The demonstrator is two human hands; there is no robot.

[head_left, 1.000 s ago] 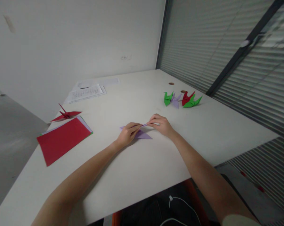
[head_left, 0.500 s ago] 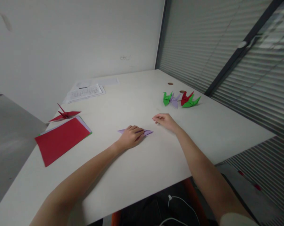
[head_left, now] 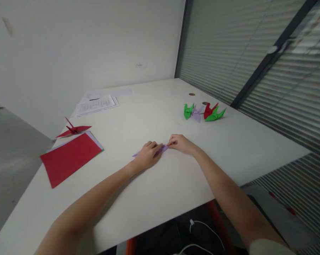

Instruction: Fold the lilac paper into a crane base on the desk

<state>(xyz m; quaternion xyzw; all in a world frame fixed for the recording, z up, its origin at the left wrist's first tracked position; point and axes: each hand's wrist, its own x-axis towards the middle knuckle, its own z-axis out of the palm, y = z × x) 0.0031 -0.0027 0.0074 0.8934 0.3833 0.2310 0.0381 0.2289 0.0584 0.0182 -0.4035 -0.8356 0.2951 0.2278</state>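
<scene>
A narrow strip of folded purple origami paper (head_left: 164, 148) lies on the white table in front of me. My left hand (head_left: 147, 156) rests over its middle, fingers bent and holding it against the tabletop. The paper's left point sticks out past that hand. At the right end, my right hand (head_left: 181, 144) pinches the tip between thumb and fingers. Both hands cover much of the paper, so its folds are mostly hidden.
Left are a stack of coloured sheets with a red sheet (head_left: 72, 159) on top and a red paper crane (head_left: 74, 130). Written papers (head_left: 96, 105) lie behind. Several folded cranes, including a green crane (head_left: 188, 111), stand at the back right near the blinds (head_left: 229, 63).
My right hand has come down and left to take the right tip of the purple paper. The paper has turned slightly, its left end nearer me. My left hand stays on it.
</scene>
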